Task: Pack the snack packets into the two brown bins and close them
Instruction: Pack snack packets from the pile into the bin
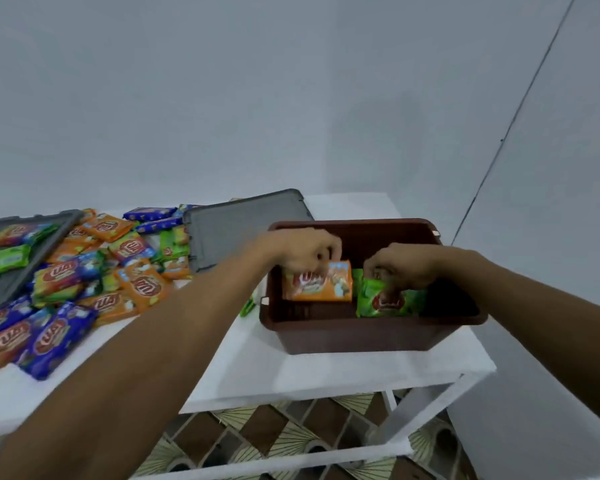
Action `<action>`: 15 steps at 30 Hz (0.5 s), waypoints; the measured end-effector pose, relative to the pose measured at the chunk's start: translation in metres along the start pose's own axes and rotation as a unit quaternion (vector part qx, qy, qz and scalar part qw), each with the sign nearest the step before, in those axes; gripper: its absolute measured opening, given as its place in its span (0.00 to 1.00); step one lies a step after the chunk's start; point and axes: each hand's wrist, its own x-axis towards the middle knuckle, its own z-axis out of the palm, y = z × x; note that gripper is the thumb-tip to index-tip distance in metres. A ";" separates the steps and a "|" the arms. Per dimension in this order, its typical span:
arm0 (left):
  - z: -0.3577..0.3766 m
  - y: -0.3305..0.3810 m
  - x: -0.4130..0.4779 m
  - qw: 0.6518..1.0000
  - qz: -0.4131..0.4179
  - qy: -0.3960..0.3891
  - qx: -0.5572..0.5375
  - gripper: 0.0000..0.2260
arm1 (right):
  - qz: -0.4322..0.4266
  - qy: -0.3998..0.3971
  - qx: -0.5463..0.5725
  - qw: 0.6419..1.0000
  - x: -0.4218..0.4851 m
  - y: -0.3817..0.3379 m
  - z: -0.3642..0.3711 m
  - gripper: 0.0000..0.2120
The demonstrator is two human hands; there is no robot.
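Observation:
A brown bin (368,332) stands open on the right part of the white table. Inside it, my left hand (300,251) grips the top of an orange snack packet (317,284) held upright. Beside it, my right hand (400,265) pinches a green snack packet (383,301), also standing inside the bin. Both hands are over the bin's opening. A heap of orange, blue and green packets (84,282) lies on the table to the left. Only one brown bin is in view.
A grey lid (243,226) lies behind the bin's left side. Another grey lid (4,268) at the far left carries a few packets. The white table (291,375) ends just right of the bin, beside a wall corner. Patterned floor tiles show below.

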 end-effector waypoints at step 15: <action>0.056 0.000 0.019 0.985 -0.081 -0.138 0.058 0.12 | -0.053 -0.069 0.002 0.996 0.016 0.018 0.029 0.12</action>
